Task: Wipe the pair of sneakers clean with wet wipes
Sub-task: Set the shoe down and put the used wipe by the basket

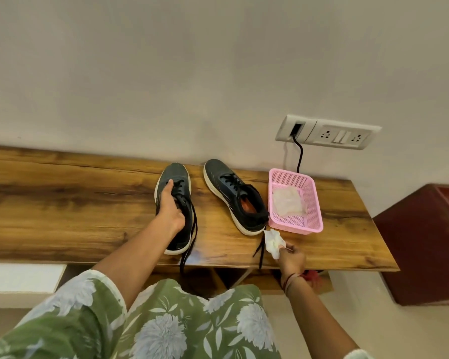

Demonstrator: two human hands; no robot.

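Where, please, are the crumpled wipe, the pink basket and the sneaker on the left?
crumpled wipe (273, 242): head view, its bunched middle.
pink basket (296, 227): head view, its near wall.
sneaker on the left (176, 172): head view, its toe.

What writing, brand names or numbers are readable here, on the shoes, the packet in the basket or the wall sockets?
No readable text anywhere.
On the left sneaker and right sneaker: no brand or logo shows.
On the packet in the pink basket: too blurred to read.
On the socket plate: no lettering visible.
The wet wipe: blank.
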